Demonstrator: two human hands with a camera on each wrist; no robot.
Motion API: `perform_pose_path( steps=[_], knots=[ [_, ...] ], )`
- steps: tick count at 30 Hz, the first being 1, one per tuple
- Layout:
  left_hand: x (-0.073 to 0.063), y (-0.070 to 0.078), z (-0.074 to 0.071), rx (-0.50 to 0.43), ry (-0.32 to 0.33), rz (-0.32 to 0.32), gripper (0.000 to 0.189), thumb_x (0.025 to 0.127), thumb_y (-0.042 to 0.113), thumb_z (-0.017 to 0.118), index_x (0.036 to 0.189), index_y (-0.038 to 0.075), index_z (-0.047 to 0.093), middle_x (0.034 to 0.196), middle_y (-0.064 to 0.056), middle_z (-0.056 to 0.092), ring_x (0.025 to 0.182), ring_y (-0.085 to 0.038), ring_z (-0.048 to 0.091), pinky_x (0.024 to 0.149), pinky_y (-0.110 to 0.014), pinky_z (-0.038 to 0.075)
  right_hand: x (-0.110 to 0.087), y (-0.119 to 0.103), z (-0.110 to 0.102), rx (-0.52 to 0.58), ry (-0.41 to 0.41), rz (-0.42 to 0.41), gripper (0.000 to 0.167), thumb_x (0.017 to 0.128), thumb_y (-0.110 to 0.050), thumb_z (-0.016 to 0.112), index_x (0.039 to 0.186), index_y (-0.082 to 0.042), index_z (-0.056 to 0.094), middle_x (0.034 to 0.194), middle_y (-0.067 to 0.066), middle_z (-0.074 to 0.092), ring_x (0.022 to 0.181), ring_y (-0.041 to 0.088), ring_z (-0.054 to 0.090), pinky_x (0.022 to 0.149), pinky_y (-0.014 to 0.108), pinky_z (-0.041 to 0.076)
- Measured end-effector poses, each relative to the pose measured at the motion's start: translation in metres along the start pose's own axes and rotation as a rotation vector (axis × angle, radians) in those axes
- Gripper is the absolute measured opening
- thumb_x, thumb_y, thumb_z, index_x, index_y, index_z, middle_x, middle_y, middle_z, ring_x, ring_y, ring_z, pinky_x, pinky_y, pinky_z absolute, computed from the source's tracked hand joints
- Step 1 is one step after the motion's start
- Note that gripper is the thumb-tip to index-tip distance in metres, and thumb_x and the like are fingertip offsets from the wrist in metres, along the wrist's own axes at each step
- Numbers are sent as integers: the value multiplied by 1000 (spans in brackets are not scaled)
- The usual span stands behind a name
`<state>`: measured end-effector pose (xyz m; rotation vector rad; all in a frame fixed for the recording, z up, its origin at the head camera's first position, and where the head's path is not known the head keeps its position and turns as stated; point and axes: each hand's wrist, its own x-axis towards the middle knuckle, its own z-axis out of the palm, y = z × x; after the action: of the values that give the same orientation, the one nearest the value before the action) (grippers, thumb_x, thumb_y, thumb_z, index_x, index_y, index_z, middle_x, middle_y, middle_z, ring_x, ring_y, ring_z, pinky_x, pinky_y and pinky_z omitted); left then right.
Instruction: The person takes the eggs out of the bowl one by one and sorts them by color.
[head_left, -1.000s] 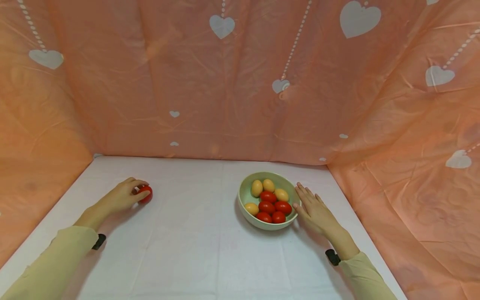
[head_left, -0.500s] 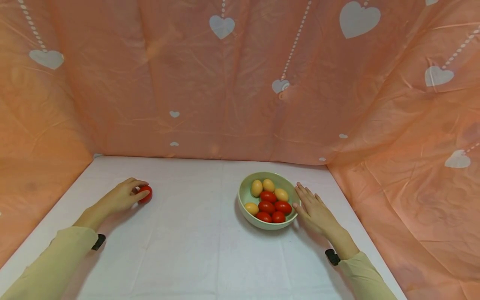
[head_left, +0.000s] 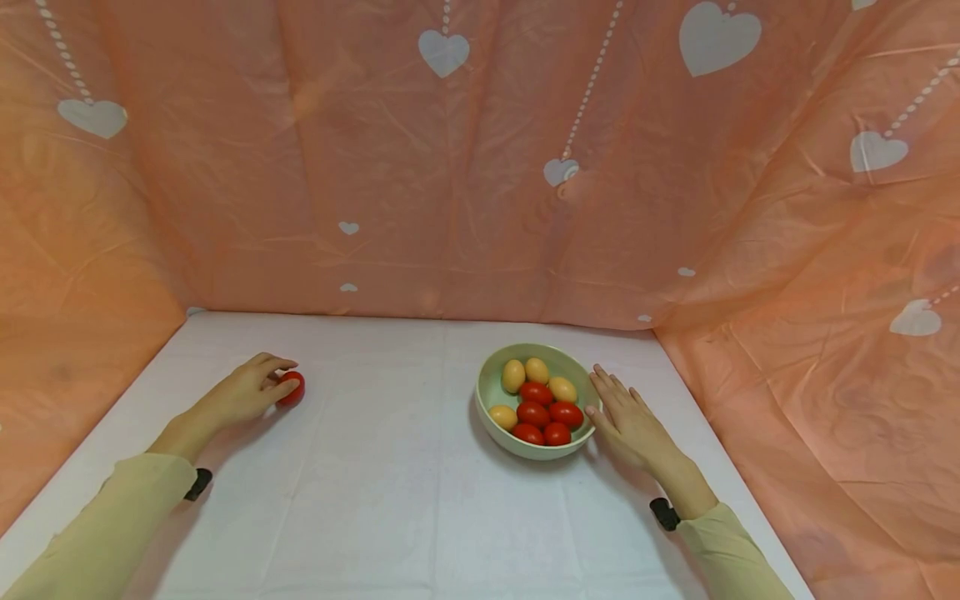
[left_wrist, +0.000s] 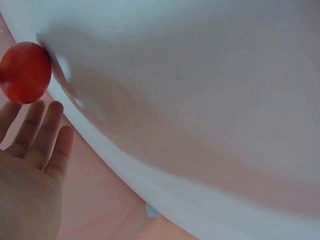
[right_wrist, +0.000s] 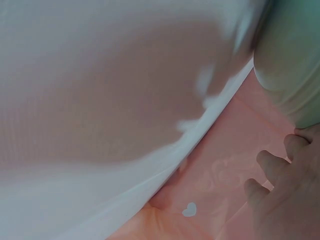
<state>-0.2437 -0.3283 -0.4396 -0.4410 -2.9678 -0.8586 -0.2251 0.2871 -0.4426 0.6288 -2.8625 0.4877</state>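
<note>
In the head view, a small red tomato (head_left: 292, 388) lies on the white table at the left. My left hand (head_left: 242, 392) reaches round it, thumb against its near side and index finger just above its far edge. Seen from the left wrist, the tomato (left_wrist: 26, 72) shows almost whole, with fairly straight fingers (left_wrist: 47, 132) right beside it. A pale green bowl (head_left: 501, 446) holds several red tomatoes (head_left: 533, 415) and several yellow egg-shaped pieces (head_left: 513, 377). My right hand (head_left: 633, 425) rests with straight fingers along the bowl's right side, thumb at the rim.
A white cloth (head_left: 360, 500) covers the table. Orange-pink sheets (head_left: 450, 208) with pale hearts hang behind and on both sides. The bowl's outer wall (right_wrist: 290, 65) fills the upper right of the right wrist view.
My left index finger has lifted slightly from the tomato. The right hand, the bowl and its contents look the same.
</note>
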Motion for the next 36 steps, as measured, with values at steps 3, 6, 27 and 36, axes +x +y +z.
perform_pose_path(
  steps=[3, 6, 27, 36],
  knots=[
    [0, 1, 1, 22, 20, 15, 51, 105, 30, 63, 139, -7, 57, 133, -26, 53, 107, -39, 61, 94, -57, 53, 0, 1, 0, -3, -7, 5, 62, 110, -33, 48, 160, 1, 34, 169, 17, 28, 152, 46, 30, 120, 69, 21],
    [0, 3, 1, 17, 35, 25, 49, 106, 28, 62, 140, -7, 56, 137, -27, 51, 117, -46, 59, 101, -66, 46, 0, 1, 0, -8, -13, 9, 62, 110, -34, 47, 160, 1, 33, 169, 17, 27, 152, 46, 29, 120, 69, 21],
    [24, 59, 32, -140, 187, 150, 45, 107, 24, 60, 147, 4, 54, 149, -19, 47, 135, -44, 47, 108, -66, 40, 0, 0, -2, -1, -15, 10, 62, 111, -34, 47, 160, 1, 33, 169, 16, 27, 152, 46, 29, 121, 68, 20],
    [42, 87, 57, -202, 172, 192, 45, 106, 23, 62, 146, 6, 55, 150, -17, 48, 134, -41, 50, 112, -64, 39, 0, 1, -1, 3, -16, 6, 63, 111, -34, 47, 160, 1, 33, 169, 17, 27, 151, 47, 30, 120, 69, 21]
  ],
)
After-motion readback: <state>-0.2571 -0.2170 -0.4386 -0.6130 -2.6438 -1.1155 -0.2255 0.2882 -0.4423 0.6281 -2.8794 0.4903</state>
